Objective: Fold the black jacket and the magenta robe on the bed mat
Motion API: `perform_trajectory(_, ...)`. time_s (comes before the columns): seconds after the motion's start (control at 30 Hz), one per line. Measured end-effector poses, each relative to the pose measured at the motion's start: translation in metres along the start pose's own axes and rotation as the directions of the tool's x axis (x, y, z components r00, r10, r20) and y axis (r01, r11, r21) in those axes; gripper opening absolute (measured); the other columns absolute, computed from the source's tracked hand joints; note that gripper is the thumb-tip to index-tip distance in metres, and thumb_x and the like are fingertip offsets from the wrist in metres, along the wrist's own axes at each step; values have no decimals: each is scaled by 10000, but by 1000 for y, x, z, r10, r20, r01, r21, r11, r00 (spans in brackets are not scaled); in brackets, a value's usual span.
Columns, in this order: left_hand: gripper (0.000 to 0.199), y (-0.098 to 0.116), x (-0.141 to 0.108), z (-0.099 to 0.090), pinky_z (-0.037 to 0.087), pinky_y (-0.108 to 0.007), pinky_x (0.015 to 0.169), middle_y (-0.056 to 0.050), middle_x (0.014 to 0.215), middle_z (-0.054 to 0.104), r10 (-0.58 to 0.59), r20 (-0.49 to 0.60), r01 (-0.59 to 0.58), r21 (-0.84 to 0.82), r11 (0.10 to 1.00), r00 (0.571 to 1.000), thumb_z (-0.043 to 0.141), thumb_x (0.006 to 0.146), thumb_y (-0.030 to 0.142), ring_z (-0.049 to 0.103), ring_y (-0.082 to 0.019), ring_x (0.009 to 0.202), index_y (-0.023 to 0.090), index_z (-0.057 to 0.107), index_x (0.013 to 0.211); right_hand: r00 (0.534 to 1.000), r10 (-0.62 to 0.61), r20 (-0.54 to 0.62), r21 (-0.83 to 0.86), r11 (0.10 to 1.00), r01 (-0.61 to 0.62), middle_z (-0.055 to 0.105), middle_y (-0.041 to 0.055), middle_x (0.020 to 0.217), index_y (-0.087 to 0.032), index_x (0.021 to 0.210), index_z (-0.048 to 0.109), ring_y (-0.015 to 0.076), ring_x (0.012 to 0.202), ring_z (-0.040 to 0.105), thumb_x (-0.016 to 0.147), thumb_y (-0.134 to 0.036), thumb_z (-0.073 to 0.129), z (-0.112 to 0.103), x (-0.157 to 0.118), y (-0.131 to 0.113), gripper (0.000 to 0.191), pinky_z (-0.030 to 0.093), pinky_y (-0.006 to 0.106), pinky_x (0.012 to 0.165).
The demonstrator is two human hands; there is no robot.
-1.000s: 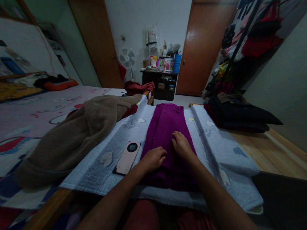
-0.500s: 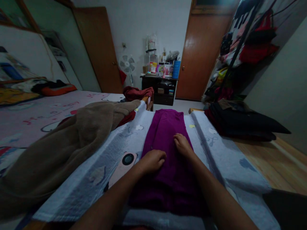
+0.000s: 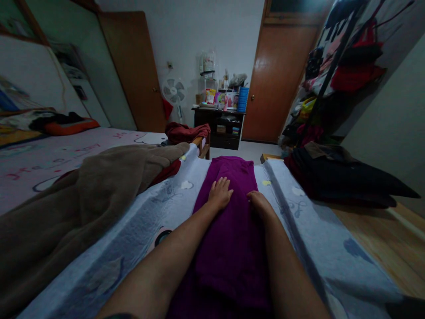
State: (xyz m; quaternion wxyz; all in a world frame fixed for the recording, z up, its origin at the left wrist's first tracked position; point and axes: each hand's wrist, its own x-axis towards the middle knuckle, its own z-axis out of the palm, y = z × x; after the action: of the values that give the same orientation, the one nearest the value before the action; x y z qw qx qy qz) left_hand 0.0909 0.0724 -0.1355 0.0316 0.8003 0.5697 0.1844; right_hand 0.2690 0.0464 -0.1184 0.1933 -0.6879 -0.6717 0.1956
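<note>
A long purple garment (image 3: 232, 248), folded into a narrow strip, lies on a pale blue patterned sheet (image 3: 295, 230). My left hand (image 3: 220, 193) rests flat on its upper part, palm down with the fingers extended. Along the garment's right edge is my right hand (image 3: 260, 204). Its fingers are loosely bent and touch the cloth, with no visible grip on it. A pink phone (image 3: 162, 235) with a round dark camera ring lies left of the garment, partly hidden behind my left forearm.
To the left a brown fleece blanket (image 3: 109, 186) is spread over the sheet and a pink bed cover (image 3: 83, 148). Dark folded clothes (image 3: 341, 175) are piled on a wooden surface (image 3: 372, 235) at right. A reddish cloth (image 3: 187, 132) hangs over a wooden bed end.
My left hand has slid forward along the purple garment and its fingers have straightened out flat. My right hand has shifted slightly to the garment's right edge. The view has moved a little.
</note>
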Motion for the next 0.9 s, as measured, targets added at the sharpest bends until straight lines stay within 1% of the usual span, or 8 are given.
perform_trajectory(0.1, 512, -10, -1, 14, 239, -466, 1154, -113, 1525, 355, -41, 21, 41, -16, 999, 999, 360, 975, 398, 250, -238, 1434, 165, 386, 1431, 998, -2, 65, 324, 946, -19, 672, 26, 752, -150, 1152, 561, 137, 570, 610, 753, -144, 404, 8, -10, 7, 429, 456, 227, 528)
perform_trajectory(0.2, 504, -18, -3, 23, 250, -418, 1154, -102, 1524, 361, -61, -32, 59, -72, 996, 998, 316, 991, 381, 242, -206, 1437, 158, 371, 1439, 989, -137, 62, 621, 780, 69, 665, 20, 880, -185, 1239, 471, 139, 705, 625, 728, -174, 493, 16, -14, 11, 512, 494, 239, 624)
perform_trajectory(0.3, 499, -20, -3, 28, 238, -392, 1161, -95, 1524, 363, -72, -67, 66, -97, 993, 995, 311, 993, 368, 231, -194, 1440, 150, 372, 1438, 970, -241, -34, 534, 816, 221, 655, 44, 999, -200, 1288, 444, 166, 869, 620, 737, -210, 571, 24, -14, 10, 566, 497, 286, 775)
perform_trajectory(0.4, 499, -19, -4, 29, 242, -390, 1159, -86, 1530, 353, -73, -69, 67, -88, 994, 995, 303, 995, 370, 221, -195, 1444, 158, 368, 1442, 961, -235, -148, 309, 912, 270, 620, 90, 1170, -204, 1282, 447, 201, 1018, 594, 783, -214, 566, 32, -15, 4, 513, 456, 321, 882)
perform_trajectory(0.5, 506, -18, -5, 28, 250, -397, 1155, -83, 1532, 350, -67, -72, 62, -74, 995, 995, 287, 998, 375, 218, -199, 1444, 156, 360, 1448, 969, -109, -221, 118, 983, 137, 626, 88, 1163, -205, 1215, 486, 196, 1004, 602, 863, -198, 461, 38, -18, -4, 353, 437, 293, 849)
perform_trajectory(0.63, 505, -17, -6, 28, 253, -404, 1153, -76, 1533, 351, -65, -75, 62, -51, 997, 995, 284, 997, 381, 219, -200, 1444, 165, 369, 1445, 957, 5, -289, -48, 999, -20, 651, 69, 1046, -213, 1084, 575, 174, 921, 609, 928, -203, 346, 40, -20, -8, 277, 415, 248, 759)
perform_trajectory(0.73, 520, -17, -6, 29, 252, -409, 1152, -73, 1534, 349, -63, -76, 61, -30, 998, 995, 290, 991, 411, 211, -208, 1446, 170, 375, 1444, 960, -18, -279, -57, 998, 2, 660, 66, 1007, -211, 1028, 608, 175, 890, 605, 924, -243, 377, 39, -19, -5, 256, 410, 240, 757)
perform_trajectory(0.9, 555, -17, -6, 32, 262, -431, 1144, -96, 1540, 330, -85, -77, 85, -8, 996, 993, 321, 973, 448, 191, -229, 1452, 167, 371, 1448, 953, 2, -303, 133, 990, 40, 667, 68, 1065, -183, 1063, 613, 176, 947, 605, 860, -162, 368, 41, -13, 7, 319, 416, 241, 833)
